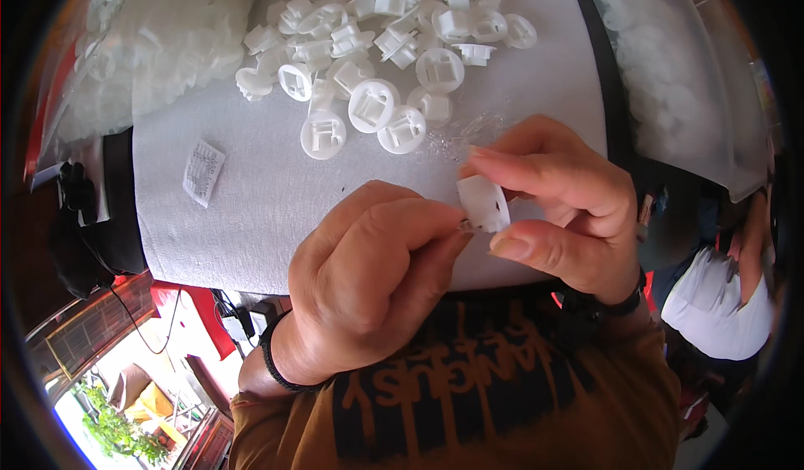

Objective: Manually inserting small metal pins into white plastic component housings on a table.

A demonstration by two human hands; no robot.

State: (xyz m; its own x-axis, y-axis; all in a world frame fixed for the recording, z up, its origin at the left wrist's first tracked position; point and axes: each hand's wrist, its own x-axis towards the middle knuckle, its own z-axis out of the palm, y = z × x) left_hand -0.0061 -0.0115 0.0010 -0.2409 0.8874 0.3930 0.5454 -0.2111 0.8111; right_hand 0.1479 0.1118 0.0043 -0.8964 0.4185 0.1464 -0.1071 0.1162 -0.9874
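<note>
My right hand [563, 206] pinches a small white round plastic cap [484, 204] between thumb and forefinger, just above the front edge of a white cloth-covered work surface [268, 202]. My left hand [368, 277] is closed beside it, its fingertips touching the cap's left edge and pinching something tiny there that I cannot make out. A heap of several similar white plastic caps [377, 47] lies on the cloth farther away, apart from both hands.
A small white sachet [203, 171] lies on the cloth at the left. Clear plastic bags full of white parts sit at the far left [142, 43] and far right [678, 59]. Another person in a white top [720, 302] is at the right.
</note>
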